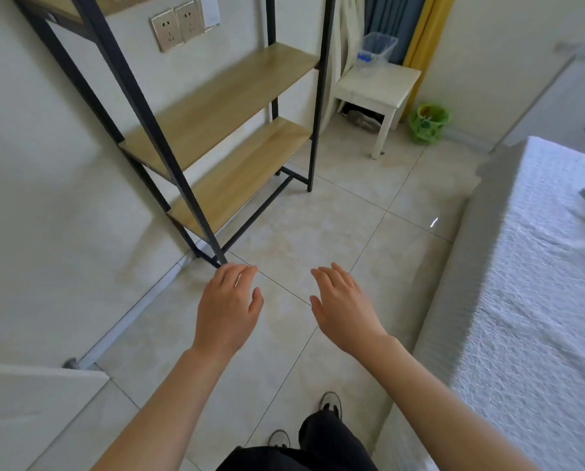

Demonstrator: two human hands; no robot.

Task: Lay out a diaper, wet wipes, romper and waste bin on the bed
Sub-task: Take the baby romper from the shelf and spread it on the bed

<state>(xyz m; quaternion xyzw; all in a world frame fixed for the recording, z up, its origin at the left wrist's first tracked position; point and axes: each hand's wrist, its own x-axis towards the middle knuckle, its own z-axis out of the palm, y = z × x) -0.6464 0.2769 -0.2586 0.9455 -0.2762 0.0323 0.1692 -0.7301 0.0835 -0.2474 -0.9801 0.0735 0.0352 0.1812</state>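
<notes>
Both the left hand (226,309) and right hand (343,307) hang empty with fingers relaxed at lower centre, so little looks done: the green waste bin (427,123) sits on the floor at upper right, off the bed (536,300).

1. My left hand (228,309) and right hand (343,305) are bare: I see no gloves, rings or watch.
2. Both forearms are bare too; no sleeve reaches as far as I can see them, down to the bottom edge.
3. I wear black trousers (321,443), loose at the leg.
4. My shoes (331,404) are pale grey-white trainers with darker trim; only the toes show past the trousers.
</notes>
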